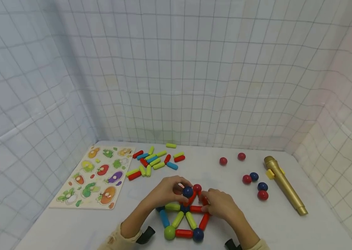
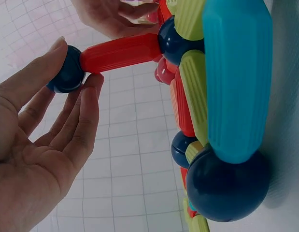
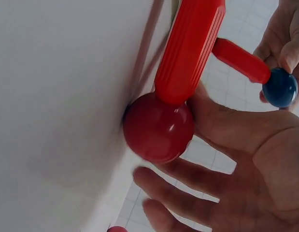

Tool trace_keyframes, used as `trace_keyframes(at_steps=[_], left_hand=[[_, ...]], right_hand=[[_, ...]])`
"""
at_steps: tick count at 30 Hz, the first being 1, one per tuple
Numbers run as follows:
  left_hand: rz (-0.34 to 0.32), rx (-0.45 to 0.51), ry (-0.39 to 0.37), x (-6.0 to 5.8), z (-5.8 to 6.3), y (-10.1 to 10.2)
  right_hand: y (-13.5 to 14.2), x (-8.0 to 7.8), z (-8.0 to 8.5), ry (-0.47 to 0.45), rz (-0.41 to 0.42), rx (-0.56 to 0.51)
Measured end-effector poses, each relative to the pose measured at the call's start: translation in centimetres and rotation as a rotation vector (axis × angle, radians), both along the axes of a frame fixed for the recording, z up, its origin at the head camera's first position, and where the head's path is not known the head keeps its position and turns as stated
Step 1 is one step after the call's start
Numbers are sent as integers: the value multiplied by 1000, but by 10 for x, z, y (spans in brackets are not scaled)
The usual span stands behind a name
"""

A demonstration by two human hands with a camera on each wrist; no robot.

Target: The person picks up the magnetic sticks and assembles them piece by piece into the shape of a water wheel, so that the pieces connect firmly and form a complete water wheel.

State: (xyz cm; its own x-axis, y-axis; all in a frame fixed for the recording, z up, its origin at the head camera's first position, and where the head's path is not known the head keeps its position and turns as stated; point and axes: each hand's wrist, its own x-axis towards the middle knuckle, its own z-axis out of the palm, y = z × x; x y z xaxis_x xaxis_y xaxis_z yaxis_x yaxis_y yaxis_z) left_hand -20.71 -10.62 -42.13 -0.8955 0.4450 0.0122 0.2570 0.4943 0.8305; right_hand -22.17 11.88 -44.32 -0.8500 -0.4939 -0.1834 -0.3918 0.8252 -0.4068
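A flat frame of magnetic rods and balls lies on the table, with a green ball (image 1: pixel 169 232) and a dark blue ball (image 1: pixel 198 235) at its near corners. From its central dark blue ball (image 2: pixel 173 44) a red rod (image 2: pixel 120 53) stands up. My left hand (image 1: pixel 168 189) pinches the dark blue ball (image 2: pixel 67 72) at that rod's top. At the frame's right corner, my right hand (image 1: pixel 221 205) holds a red ball (image 3: pixel 159 128) between thumb and fingers, where a red rod (image 3: pixel 190 53) joins it. The head view hides this red ball.
Loose rods (image 1: pixel 155 161) in red, blue and green lie behind the frame. A vegetable picture board (image 1: pixel 79 198) is at left. Several red and blue balls (image 1: pixel 263 195) and a gold microphone-like stick (image 1: pixel 288 189) lie at right. Gridded white curtains (image 1: pixel 176 86) surround the table.
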Motion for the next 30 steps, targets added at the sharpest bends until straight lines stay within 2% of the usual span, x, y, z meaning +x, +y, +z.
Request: trace_keyframes(at_steps=[3, 6, 9, 12, 13, 15, 18, 20, 21, 23, 26, 30], left_hand=[[3, -13, 10, 3, -1, -1], [-1, -7, 16, 6, -3, -1], [-16, 15, 4, 6, -1, -6], [-16, 19, 3, 2, 3, -20], [6, 3, 17, -1, 4, -27], [106, -70, 79, -12, 4, -44], [347, -247, 142, -34, -1, -68], [480, -367, 135, -50, -8, -79], [527, -417, 120, -58, -11, -83], [569, -503, 81, -71, -17, -86], [584, -616, 54, -84, -21, -85], [583, -707, 53, -92, -23, -79]], right_hand=[[-3, 4, 0, 121, 7, -64], [-7, 11, 2, 216, 0, -254], [-11, 17, 5, 246, -6, -441], [-14, 21, 8, 259, 17, -519], [-15, 22, 9, 263, 29, -520], [-17, 23, 10, 270, 54, -516], [-21, 24, 12, 280, 66, -526], [-22, 24, 12, 294, 55, -548], [-23, 24, 11, 298, 48, -564], [-25, 25, 10, 302, 34, -601], [-27, 25, 9, 302, 20, -648], [-29, 27, 8, 314, 7, -675]])
